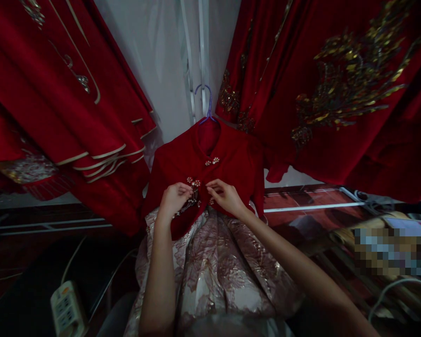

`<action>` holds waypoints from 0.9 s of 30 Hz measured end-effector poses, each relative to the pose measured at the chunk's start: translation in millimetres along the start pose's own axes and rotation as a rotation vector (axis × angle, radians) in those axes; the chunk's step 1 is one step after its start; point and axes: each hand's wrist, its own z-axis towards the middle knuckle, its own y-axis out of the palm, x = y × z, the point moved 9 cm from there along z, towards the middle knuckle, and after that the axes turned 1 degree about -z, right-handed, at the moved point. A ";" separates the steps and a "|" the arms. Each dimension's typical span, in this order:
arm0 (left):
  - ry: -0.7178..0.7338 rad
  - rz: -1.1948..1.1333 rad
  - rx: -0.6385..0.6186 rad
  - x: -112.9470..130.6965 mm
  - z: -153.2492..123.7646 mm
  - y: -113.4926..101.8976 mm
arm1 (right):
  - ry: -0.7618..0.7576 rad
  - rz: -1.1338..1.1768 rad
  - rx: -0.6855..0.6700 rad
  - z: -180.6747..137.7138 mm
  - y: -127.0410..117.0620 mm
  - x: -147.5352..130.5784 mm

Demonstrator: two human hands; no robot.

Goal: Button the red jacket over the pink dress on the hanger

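Down at the bottom left, a white power strip point(67, 310) lies on the dark floor with its cable trailing away. Just above centre, the pale brocade skirt point(217, 267) with its metallic floral pattern spreads wide, and both forearms reach up over it. Now to the action: the left hand point(174, 198) is pinched shut, fingertips gripping the beaded clasp point(193, 183) on the front opening of the small red velvet jacket point(182, 164). The right hand point(226, 195) comes in from the other side, thumb and forefinger closed on the jacket's facing edge right beside that clasp, so the two hands almost meet at the middle of the garment. A strand of beading hangs just below the left hand's fingers. Higher on the jacket, a second beaded clasp point(212, 161) sits fastened under the stand-up collar. The jacket hangs centre frame, over the top of the skirt, on a purple hanger point(206, 100) hooked onto a white vertical rail point(195, 61). To the right, a blurred box sits near a grey cable. Further back, red robes with cream piping point(73, 107) hang at left, and a red gown with gold embroidery point(340, 89) fills the right side.
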 end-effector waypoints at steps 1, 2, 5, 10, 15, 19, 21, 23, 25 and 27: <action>-0.026 0.063 -0.050 -3.9 -2.6 4.0 | 0.040 -0.034 -0.011 -6.7 -4.0 8.7; -0.052 0.123 -0.104 -8.0 -5.5 9.5 | 0.088 -0.070 -0.024 -12.3 -7.3 18.2; -0.160 0.282 -0.193 -21.4 -12.7 25.9 | 0.176 -0.222 -0.114 -20.7 -7.6 38.9; -0.291 0.501 -0.214 -31.6 -15.3 46.3 | 0.137 -0.430 -0.214 -20.2 2.4 42.7; -0.179 0.654 -0.200 -18.0 -13.3 55.2 | 0.102 -0.497 -0.214 -22.5 7.1 43.5; -0.133 0.687 -0.189 -16.5 -12.3 59.4 | 0.066 -0.484 -0.162 -21.7 5.9 44.3; -0.113 0.715 -0.183 -16.4 -11.3 60.4 | 0.036 -0.494 -0.136 -21.7 5.8 42.7; -0.092 0.745 -0.181 -14.9 -10.8 61.2 | 0.022 -0.493 -0.123 -22.5 6.9 41.1; -0.088 0.757 -0.185 -13.7 -11.5 62.6 | 0.021 -0.470 -0.120 -23.3 8.5 39.5; -0.107 0.768 -0.177 -12.9 -12.9 64.0 | 0.036 -0.425 -0.123 -23.2 9.0 38.8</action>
